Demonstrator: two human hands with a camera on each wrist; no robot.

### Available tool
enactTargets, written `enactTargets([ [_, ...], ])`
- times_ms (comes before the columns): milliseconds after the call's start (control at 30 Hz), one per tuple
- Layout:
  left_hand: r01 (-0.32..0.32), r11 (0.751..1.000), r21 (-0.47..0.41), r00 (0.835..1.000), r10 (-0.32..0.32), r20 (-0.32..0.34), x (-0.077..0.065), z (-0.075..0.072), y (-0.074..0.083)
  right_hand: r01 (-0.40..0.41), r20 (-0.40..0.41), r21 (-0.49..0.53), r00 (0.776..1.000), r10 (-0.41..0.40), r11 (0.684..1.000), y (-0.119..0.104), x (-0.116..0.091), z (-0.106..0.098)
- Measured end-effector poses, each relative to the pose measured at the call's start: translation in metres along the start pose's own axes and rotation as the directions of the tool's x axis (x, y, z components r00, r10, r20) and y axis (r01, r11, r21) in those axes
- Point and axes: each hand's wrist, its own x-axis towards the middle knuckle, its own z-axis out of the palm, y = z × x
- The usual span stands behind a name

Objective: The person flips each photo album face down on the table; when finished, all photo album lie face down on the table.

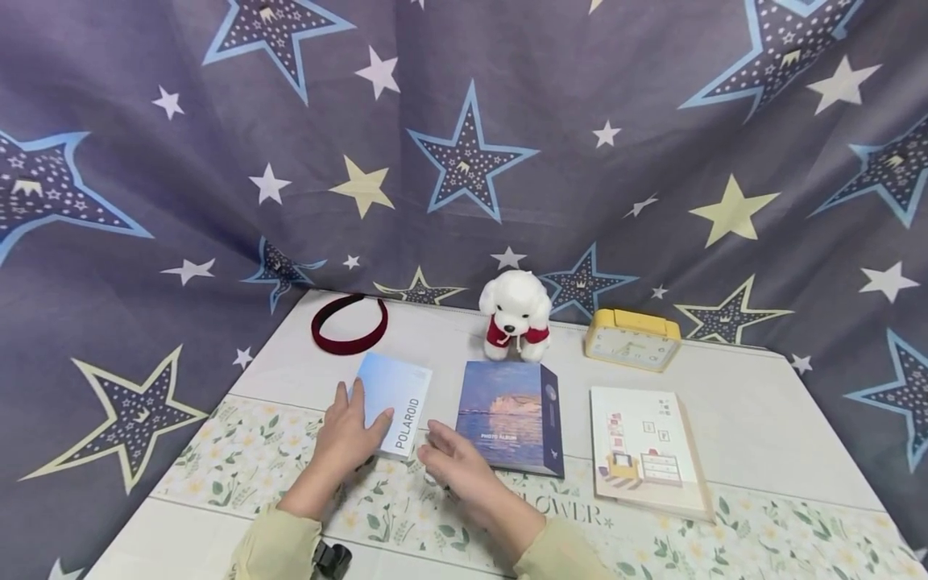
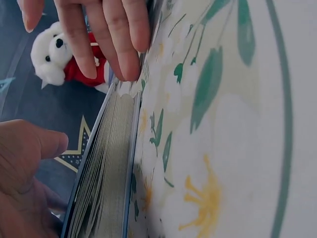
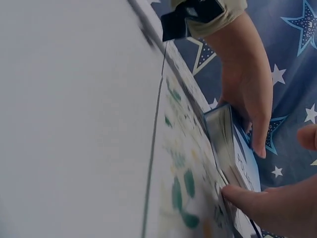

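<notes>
A light-blue album with POLAROID on its cover [image 1: 391,403] lies on the table between my hands. In the left wrist view its thick pages [image 2: 111,148] show edge-on. At the album's left side is my left hand [image 1: 344,431], fingers spread near the cover edge, thumb over the cover; whether the fingertips press on it is hard to tell. My right hand [image 1: 460,467], fingers extended, is by the album's lower right corner. One fingertip seems to meet the edge in the right wrist view. Just right lies a dark-blue photo album [image 1: 507,415] with a seascape cover.
Behind the albums stand a white plush dog [image 1: 516,310] in red and a yellow alarm clock [image 1: 631,340]. A dark-red headband [image 1: 350,326] lies at the back left. On the right is a book with a room drawing [image 1: 645,451]. A star-patterned curtain [image 1: 464,242] hangs behind.
</notes>
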Motion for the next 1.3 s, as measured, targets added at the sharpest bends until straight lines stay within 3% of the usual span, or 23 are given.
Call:
enactTargets([
  [167,0.013,1.000,0.001,1.000,-0.013,0.024,0.002,0.000,-0.003,-0.029,-0.016,0.117,0.999,0.031,0.993,0.002,0.004,0.009],
  [333,0.032,0.999,-0.007,0.998,-0.032,0.048,0.005,-0.001,-0.004,-0.029,0.017,0.208,1.000,0.026,0.978,0.003,0.008,0.015],
  [533,0.043,0.999,-0.033,0.998,-0.041,0.057,0.006,-0.006,-0.006,-0.024,0.033,0.263,0.999,0.015,0.964,0.001,0.009,0.019],
  [1000,0.079,0.995,-0.062,0.994,-0.073,0.083,0.008,-0.007,-0.010,-0.002,-0.042,0.419,0.999,0.022,0.908,0.003,0.007,0.024],
  [1300,0.039,0.999,-0.014,0.998,-0.038,0.057,0.003,-0.004,-0.005,0.022,-0.085,0.470,0.996,0.020,0.883,0.003,0.009,0.024],
])
